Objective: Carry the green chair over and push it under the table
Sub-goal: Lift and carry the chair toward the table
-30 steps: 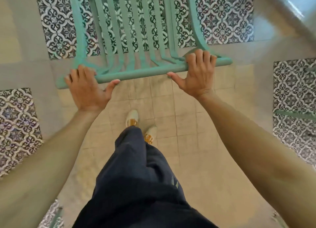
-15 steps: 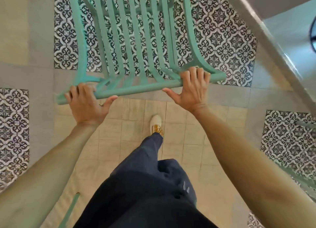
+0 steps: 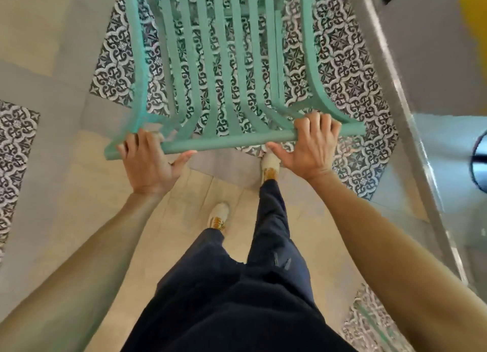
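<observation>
The green chair (image 3: 226, 69) I'm holding has matt painted slats; the bench (image 3: 411, 130) edge is shiny metal, floor tiles (image 3: 350, 69) smooth.

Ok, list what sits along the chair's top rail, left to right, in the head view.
Left hand → bare middle of the green chair rail → right hand → metal table edge, off to the right of the rail's end.

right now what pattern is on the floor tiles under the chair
Black-and-white ornate floral pattern on the floor tiles, seen through the green chair slats in the head view.
</observation>
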Motion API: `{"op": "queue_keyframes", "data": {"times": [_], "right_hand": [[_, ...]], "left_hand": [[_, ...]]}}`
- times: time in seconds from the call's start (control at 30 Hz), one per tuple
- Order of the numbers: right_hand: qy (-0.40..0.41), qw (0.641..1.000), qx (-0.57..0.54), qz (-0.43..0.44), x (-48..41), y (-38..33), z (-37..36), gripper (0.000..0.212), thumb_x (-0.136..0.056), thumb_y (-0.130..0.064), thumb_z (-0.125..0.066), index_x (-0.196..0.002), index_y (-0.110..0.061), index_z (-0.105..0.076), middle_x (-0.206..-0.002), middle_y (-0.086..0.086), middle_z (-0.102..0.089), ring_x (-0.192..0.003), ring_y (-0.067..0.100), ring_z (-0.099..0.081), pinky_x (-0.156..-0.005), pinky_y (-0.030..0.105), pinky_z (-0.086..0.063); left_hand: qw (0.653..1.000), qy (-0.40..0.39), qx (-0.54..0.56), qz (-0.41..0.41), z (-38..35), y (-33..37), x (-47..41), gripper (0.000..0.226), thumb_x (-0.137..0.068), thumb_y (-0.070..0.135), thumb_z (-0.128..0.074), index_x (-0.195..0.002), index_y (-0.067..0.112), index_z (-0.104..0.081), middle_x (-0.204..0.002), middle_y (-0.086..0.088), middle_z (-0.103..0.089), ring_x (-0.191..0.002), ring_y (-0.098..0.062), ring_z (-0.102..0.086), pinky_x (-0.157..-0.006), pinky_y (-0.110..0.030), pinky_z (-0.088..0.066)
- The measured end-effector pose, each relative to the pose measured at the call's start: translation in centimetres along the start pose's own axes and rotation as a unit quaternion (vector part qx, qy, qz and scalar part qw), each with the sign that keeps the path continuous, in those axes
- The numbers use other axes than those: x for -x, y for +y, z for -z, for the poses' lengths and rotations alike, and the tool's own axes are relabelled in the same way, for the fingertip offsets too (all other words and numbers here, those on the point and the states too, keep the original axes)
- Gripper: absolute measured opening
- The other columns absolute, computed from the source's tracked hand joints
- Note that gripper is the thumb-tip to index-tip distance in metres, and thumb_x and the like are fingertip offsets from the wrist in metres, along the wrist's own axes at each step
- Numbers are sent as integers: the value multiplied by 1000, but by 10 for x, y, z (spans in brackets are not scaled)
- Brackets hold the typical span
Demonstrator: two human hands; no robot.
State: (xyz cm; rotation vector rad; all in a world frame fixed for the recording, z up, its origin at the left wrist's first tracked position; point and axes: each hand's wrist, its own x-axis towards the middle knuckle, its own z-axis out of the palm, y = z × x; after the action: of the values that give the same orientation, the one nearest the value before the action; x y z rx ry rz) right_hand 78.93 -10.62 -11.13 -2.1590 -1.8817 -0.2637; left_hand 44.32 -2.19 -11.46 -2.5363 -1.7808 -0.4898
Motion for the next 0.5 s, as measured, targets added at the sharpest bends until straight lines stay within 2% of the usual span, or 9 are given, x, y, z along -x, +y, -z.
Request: {"op": "queue_keyframes", "data": {"times": [0.13,0.33,0.5], "right_hand": [[-6,999,-12,36,-59,29,-12,77,-93,-86,-36,-90,-10,-46,-89,13,-51,-83,27,-41,-76,42,-32],[3,996,-42,82,-134,57,-34,80,-90,-87,-44,-87,-8,-53,-87,13,-53,-81,27,-46,-76,42,-34],[-18,993,-58,105,-192,71,-57,77,-91,-87,-38,-93,-11,-47,-91,12,-50,-84,27,-43,-77,43,-34]], "left_hand": [[999,18,-14,47,-13,21,-33,80,-91,85,-34,-93,7,-52,-89,-16,-55,-80,-28,-42,-73,-44,-30],[992,12,-39,115,-29,40,-81,84,-90,88,-26,-90,9,-51,-88,-14,-55,-80,-25,-37,-74,-42,-28],[988,5,-50,143,-44,42,-119,82,-89,89,-32,-93,9,-50,-93,-16,-58,-82,-28,-42,-76,-42,-30]]}}
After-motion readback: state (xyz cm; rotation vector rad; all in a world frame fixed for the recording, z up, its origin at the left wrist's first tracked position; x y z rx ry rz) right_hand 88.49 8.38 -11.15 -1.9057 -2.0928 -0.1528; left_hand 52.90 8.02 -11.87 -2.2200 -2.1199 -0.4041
